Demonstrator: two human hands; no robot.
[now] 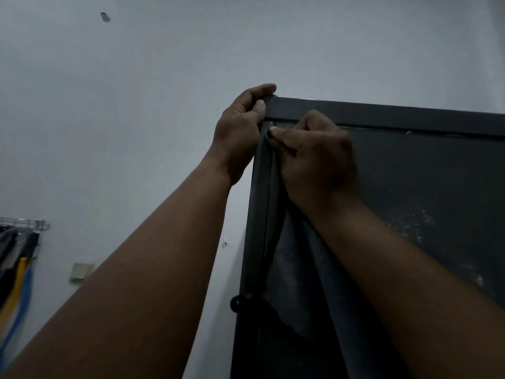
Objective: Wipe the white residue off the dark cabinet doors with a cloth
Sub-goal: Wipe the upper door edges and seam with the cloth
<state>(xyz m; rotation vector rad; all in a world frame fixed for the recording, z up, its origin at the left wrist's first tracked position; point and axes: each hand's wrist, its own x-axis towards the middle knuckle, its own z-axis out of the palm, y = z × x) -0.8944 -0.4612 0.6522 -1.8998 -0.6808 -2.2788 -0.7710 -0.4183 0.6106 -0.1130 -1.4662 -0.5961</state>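
Note:
The dark cabinet [410, 116] fills the right side, seen from below. Its door [426, 181] carries white specks and smears of residue [415, 222] right of my forearm. My left hand [240, 132] grips the cabinet's top left corner, fingers curled over the top edge and thumb on the front. My right hand [314, 157] pinches a dark grey cloth [297, 269] and presses it against the door's upper left corner, beside the frame. The cloth hangs down under my right wrist against the door.
A pale wall [136, 91] lies left of and above the cabinet. A small black knob [238, 302] sticks out from the cabinet's left edge. At the far left, a metal rack [24, 224] holds hanging clothes and coloured straps. A beige plate [81, 271] is on the wall.

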